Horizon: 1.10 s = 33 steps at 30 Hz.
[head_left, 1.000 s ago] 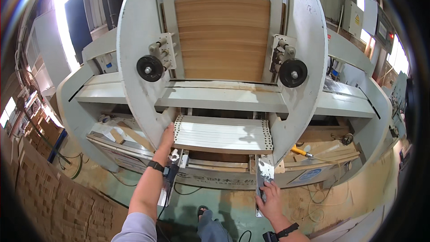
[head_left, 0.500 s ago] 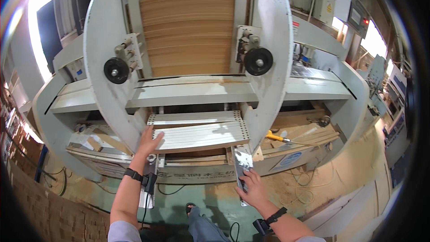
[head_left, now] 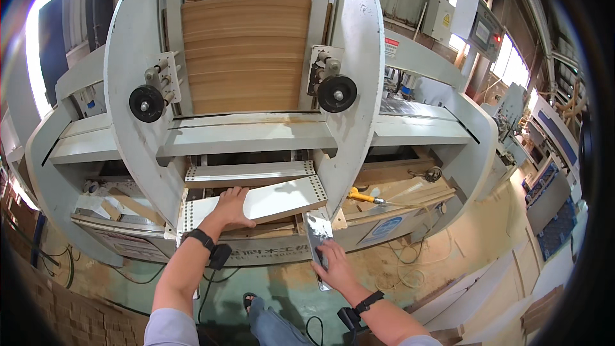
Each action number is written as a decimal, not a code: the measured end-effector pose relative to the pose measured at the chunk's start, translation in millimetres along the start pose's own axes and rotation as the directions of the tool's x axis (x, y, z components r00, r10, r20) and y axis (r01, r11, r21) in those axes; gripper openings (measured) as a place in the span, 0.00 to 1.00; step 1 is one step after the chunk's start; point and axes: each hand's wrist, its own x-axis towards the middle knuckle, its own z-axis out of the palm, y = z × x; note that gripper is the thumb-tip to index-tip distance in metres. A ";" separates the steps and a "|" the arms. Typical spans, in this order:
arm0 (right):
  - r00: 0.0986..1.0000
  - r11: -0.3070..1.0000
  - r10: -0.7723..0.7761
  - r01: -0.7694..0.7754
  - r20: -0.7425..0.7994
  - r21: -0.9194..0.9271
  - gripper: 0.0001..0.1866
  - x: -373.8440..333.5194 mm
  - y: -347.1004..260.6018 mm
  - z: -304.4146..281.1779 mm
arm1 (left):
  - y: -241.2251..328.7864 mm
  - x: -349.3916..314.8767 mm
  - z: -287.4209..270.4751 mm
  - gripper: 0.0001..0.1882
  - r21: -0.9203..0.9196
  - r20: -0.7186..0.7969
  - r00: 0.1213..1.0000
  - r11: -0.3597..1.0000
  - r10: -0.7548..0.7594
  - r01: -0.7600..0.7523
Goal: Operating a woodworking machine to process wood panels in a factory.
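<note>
My left hand [head_left: 232,210] lies across a near stack of white slats [head_left: 285,200], its fingers at the far edge and its thumb at the front edge. Dark holes dot the ends of these slats, and the stack sits askew, with its right end farther from me. Behind it, a second row of white slats [head_left: 250,170] lies between the machine's two upright plates. With fingers apart, my right hand [head_left: 333,268] rests on a metal support arm [head_left: 318,230] that juts toward me. Nothing shows in that hand.
A tall stack of brown slats [head_left: 246,54] stands between the uprights. Two black handwheels [head_left: 147,103] stick out in front. To the right lies a yellow air gun [head_left: 364,196] with a hose. Cables run over the green floor [head_left: 288,301], and boards lean at lower right.
My left hand has moved right and over the top of the near white slats, which now lie askew. My right hand stays on the metal arm. The whole view has shifted slightly.
</note>
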 end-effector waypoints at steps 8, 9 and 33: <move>0.973 0.992 0.108 -0.119 -0.203 -0.043 0.33 2.0 -13.9 -13.9 | 30.5 -99.4 11.0 0.52 0.027 -0.026 0.994 0.994 0.110 -0.110; 0.976 0.982 0.130 -0.151 -0.175 -0.110 0.33 3.9 -16.3 -17.0 | 34.8 -110.4 12.8 0.52 0.032 -0.021 0.994 0.994 0.107 -0.106; 0.602 0.823 -0.158 -0.358 0.783 0.441 0.23 0.5 -81.3 -114.7 | 148.0 -222.6 -59.9 0.31 0.726 -0.077 0.647 0.488 0.758 -0.484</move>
